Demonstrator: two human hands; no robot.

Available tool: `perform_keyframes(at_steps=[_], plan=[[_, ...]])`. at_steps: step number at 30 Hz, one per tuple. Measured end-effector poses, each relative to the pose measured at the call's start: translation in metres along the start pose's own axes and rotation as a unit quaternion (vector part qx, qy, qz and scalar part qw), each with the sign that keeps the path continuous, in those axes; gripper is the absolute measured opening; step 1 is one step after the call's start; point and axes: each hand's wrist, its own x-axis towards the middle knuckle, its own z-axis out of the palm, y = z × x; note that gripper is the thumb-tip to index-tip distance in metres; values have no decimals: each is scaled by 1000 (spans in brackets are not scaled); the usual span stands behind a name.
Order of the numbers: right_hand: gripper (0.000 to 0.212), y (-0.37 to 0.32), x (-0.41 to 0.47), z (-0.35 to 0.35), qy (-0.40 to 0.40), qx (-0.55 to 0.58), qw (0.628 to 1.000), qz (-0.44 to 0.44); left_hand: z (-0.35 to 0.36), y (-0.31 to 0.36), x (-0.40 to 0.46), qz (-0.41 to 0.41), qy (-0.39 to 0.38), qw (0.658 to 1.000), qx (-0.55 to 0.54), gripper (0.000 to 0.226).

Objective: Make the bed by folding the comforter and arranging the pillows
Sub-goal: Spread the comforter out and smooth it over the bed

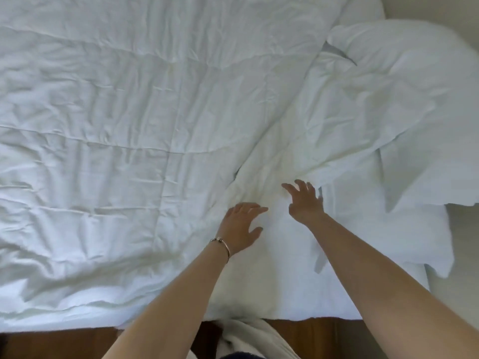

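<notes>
A white quilted comforter (129,112) covers most of the bed, wrinkled, with its edge running diagonally toward the middle. White pillows (404,81) lie bunched at the right end of the bed, one overlapping another (414,182). My left hand (239,228), with a thin bracelet on the wrist, lies flat with fingers apart on the fabric near the comforter's edge. My right hand (304,200) reaches with spread fingers just short of the pillow's lower corner. Neither hand holds anything.
The bare white sheet (272,288) shows between my arms down to the bed's near edge. Brown wooden floor (64,343) runs along the bottom, with my light clothing (248,338) against the bed. A pale wall or floor strip (440,9) lies past the pillows at right.
</notes>
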Motion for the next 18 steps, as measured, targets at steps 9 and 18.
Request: perform_keyframes(at_steps=[9, 18], plan=[[94, 127, 102, -59, 110, -366, 923, -40, 60, 49, 91, -219, -72, 967, 104, 99], [30, 138, 130, -96, 116, -213, 960, -140, 57, 27, 118, -180, 0, 982, 58, 101]])
